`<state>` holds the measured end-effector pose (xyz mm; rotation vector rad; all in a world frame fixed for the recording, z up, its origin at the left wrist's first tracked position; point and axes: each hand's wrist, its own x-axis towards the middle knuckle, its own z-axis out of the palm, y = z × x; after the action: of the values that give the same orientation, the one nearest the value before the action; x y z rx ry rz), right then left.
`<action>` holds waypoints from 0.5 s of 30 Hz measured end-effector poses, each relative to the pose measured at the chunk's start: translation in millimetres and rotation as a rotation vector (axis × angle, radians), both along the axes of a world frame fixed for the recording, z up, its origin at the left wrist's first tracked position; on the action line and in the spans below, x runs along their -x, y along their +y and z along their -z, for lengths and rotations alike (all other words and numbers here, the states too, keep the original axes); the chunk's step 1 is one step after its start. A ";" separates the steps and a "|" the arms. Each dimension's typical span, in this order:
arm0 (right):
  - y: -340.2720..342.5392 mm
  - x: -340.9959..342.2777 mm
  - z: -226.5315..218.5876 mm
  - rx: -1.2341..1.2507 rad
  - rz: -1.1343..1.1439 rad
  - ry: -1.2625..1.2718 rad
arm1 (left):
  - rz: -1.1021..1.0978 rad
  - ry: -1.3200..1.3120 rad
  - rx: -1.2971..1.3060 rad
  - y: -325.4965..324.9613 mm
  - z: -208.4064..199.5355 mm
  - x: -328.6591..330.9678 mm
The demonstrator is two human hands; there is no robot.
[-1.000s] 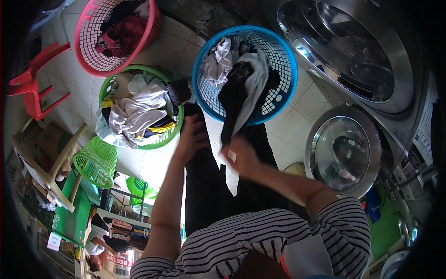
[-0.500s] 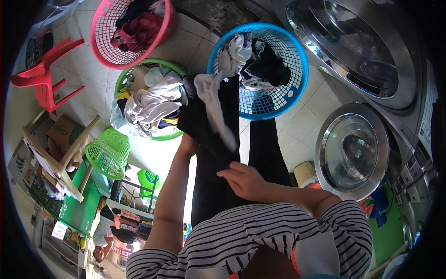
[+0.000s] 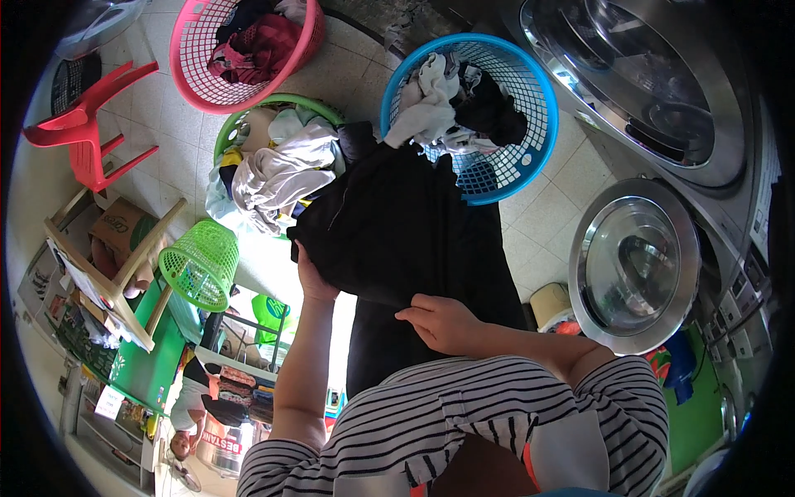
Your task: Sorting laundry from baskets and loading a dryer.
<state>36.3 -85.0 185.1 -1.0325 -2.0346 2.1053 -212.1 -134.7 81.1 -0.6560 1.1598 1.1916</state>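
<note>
The near edge of the black cloth [image 3: 377, 228] seems pinched by the right hand [image 3: 445, 325], its left side gripped by the left hand [image 3: 316, 280]. It is held spread; even pulling is needed. Beyond both hands, a blue basket [image 3: 553, 124] is seen.

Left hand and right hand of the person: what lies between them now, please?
In the head view, the lower edge of a broad black cloth garment spans between the left hand and the right hand.
</note>
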 end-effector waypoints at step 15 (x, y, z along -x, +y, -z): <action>18.7 25.9 -19.2 0.487 -0.178 0.234 | 0.105 0.321 -0.149 -18.5 -43.5 37.2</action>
<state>10.4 -66.3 204.3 -0.6075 -1.5955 2.7461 -249.3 -153.2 124.5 -0.2925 1.3384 1.3095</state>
